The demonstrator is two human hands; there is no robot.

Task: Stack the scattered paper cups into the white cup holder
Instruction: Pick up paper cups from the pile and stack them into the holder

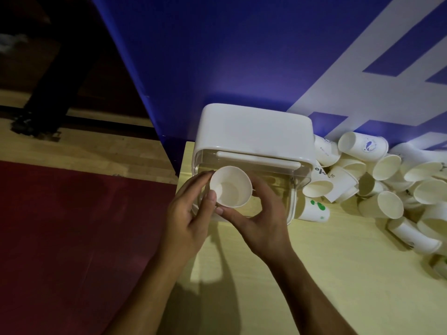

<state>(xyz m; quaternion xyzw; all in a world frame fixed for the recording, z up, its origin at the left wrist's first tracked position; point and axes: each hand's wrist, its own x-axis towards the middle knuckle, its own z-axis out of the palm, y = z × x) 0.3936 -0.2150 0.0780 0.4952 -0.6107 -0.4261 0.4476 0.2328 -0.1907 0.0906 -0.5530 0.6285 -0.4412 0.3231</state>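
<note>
White paper cup (230,186) sits pinched between left grip (191,213) and right grip (263,218).

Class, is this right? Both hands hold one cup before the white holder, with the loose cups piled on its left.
No: the head view shows the loose cups piled on the right of the holder. The left hand and right hand do hold one cup before it.

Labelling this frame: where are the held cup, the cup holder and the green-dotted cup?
held cup (228,189), head view, inside bottom
cup holder (254,126), head view, white top
green-dotted cup (314,213), head view, side wall
</note>
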